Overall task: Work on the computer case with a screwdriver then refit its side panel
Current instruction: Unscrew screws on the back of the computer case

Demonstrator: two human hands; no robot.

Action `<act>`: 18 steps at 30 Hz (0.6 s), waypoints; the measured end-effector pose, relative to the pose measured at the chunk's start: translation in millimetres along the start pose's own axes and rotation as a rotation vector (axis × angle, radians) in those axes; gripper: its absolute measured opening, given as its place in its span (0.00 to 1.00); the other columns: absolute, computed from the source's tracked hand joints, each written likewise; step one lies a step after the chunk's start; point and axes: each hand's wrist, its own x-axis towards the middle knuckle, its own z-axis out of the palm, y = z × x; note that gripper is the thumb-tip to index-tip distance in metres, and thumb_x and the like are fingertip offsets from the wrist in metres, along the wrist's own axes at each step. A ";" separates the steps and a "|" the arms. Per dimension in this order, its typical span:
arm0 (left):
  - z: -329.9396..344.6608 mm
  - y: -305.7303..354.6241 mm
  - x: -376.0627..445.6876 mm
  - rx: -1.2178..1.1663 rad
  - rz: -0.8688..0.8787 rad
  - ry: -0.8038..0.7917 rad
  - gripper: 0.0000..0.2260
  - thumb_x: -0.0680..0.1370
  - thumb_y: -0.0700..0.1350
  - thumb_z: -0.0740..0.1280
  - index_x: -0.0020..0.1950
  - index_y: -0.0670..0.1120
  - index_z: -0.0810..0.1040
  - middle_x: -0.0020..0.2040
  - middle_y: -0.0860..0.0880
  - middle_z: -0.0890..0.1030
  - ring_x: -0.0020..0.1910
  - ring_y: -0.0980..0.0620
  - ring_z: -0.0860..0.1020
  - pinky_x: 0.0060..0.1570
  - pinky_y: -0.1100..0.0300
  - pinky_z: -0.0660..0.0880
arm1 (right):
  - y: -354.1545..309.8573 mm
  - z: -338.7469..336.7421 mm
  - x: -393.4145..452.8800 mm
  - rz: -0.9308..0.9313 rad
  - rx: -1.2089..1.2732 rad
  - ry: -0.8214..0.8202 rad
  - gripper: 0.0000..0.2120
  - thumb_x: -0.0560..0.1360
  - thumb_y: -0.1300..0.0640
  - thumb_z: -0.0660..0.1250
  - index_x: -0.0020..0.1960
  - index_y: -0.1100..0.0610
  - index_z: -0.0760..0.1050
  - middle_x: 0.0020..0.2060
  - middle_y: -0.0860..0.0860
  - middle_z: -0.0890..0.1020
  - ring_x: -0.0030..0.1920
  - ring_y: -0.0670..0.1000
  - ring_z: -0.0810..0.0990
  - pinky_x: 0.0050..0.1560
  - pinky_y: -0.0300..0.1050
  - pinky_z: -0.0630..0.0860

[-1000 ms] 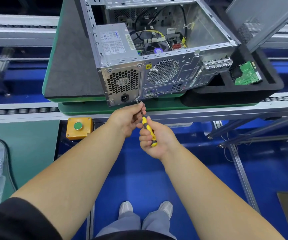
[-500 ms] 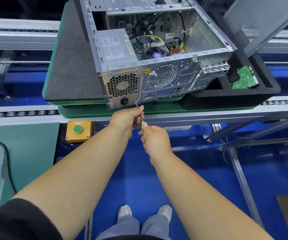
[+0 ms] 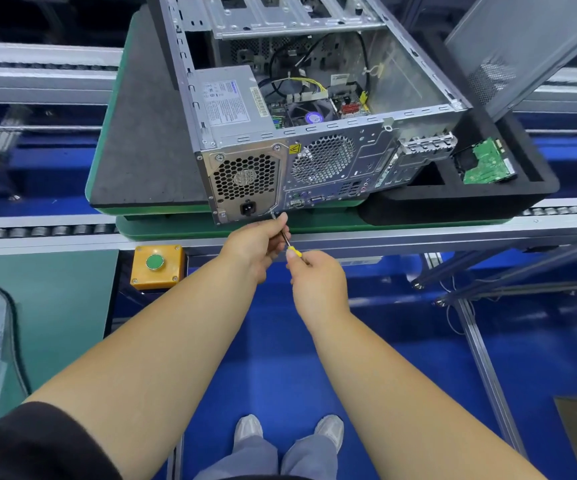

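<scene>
Two hands: both on one screwdriver [image 3: 290,244] at the lower rear corner of the computer case [image 3: 315,140].
Writing: white label with dense print on the power supply [image 3: 226,102], too small to read; yellow warning triangle sticker [image 3: 294,149] at 12 o'clock from the hands; no brand legible.
Left hand [image 3: 257,242]: fingers curled, thumb and fingertips pinched round the metal shaft just below the tip.
Right hand [image 3: 318,275]: fingers curled round the yellow handle, only the handle's top end showing past the thumb.
Screwdriver: slanted up toward 11 o'clock, tip against the case's rear edge just right of the power socket [image 3: 247,207].
Computer case: lying on its side, open face up, on a dark mat [image 3: 141,140], at 12 o'clock from the hands, touching only through the tool tip.
Side panel [image 3: 529,39]: off the case, tilted, at 2 o'clock.
Foam tray [image 3: 453,202]: at 3 o'clock of the case, green circuit board [image 3: 488,166] in one pocket.
Button box [image 3: 157,266]: yellow with green button, at 9 o'clock of the left hand.
</scene>
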 end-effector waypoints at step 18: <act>-11.3 -3.9 6.8 -0.021 0.057 -0.013 0.03 0.75 0.41 0.72 0.45 0.42 0.82 0.36 0.48 0.85 0.33 0.56 0.83 0.30 0.67 0.76 | 1.9 11.9 -0.8 0.060 0.073 -0.043 0.20 0.79 0.44 0.63 0.39 0.60 0.74 0.28 0.50 0.75 0.29 0.50 0.70 0.32 0.45 0.68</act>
